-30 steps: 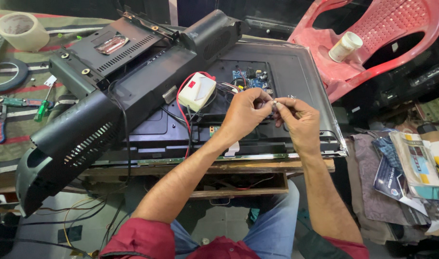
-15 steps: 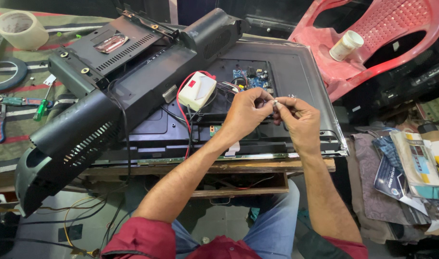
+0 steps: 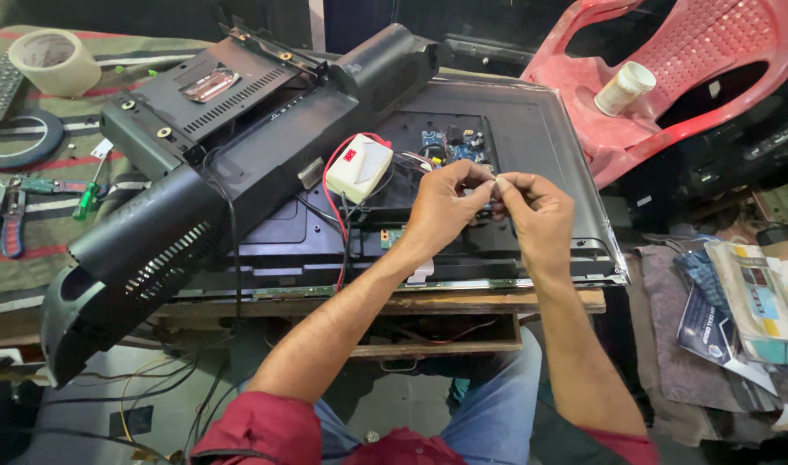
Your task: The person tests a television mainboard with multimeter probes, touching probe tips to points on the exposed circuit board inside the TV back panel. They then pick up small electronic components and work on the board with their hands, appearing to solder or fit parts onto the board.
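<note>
Fingertips of left hand [image 3: 441, 202] and right hand [image 3: 536, 211] are pinching thin wire ends [image 3: 495, 182] together, above the open black television back panel [image 3: 532, 129]; small white plastic box [image 3: 358, 168] lying left. Risk: strands slipping or snapping if tugged.

Black television back panel [image 3: 540, 138], white box [image 3: 359, 168] with red wire [image 3: 332, 172], blue circuit board [image 3: 463, 148], red plastic chair [image 3: 695, 69], striped green-and-red cloth [image 3: 41, 215].

Red rolled sleeves, blue jeans
</note>
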